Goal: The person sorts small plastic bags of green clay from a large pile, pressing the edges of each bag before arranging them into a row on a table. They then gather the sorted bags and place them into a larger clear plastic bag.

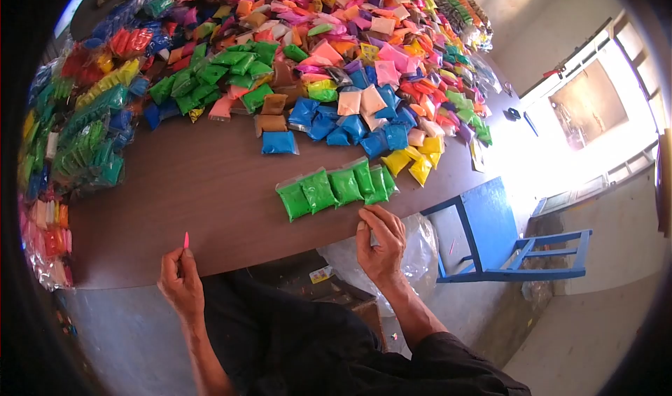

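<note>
Left hand [180, 277]: pinching pink stick [186, 240]
Right hand [382, 242]: fingers curled, can't tell if gripping; near green packs [344, 187]
Table [203, 179]: packs in row, coloured heap [381, 26] beyond

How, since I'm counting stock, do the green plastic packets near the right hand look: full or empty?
Full: the rectangular green plastic packets look plump, their sides bulging.

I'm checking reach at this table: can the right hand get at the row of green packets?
Probably yes: the right hand is close to the row of green packets, and nothing visible stands between them.
</note>
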`<state>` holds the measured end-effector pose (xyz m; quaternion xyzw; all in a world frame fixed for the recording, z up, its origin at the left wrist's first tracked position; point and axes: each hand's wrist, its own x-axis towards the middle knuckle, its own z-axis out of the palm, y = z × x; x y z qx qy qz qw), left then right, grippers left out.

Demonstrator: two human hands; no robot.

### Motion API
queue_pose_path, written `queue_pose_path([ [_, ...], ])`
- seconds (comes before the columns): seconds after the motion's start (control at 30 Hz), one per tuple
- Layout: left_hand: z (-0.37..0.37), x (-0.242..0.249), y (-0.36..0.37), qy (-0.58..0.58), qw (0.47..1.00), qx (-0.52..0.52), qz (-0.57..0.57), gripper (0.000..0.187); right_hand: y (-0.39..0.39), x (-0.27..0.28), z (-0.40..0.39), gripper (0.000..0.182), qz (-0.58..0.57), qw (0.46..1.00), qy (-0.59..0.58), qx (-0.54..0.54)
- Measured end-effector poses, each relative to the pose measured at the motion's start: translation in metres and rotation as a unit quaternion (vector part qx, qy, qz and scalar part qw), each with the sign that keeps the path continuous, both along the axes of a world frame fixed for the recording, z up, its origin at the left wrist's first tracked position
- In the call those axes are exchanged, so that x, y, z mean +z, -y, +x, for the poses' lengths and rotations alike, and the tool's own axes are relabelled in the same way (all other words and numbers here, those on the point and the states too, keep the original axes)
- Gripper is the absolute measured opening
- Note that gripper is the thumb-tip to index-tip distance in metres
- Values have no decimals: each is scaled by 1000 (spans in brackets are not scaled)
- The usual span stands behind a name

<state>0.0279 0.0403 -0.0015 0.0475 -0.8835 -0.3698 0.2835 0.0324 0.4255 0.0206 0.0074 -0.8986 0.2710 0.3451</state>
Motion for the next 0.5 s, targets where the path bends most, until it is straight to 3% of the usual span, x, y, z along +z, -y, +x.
queue_pose_path([
  [0.5,1,-2,1,11,1000,7,-9,13,9,2,-4,23,-26,999,-4,27],
])
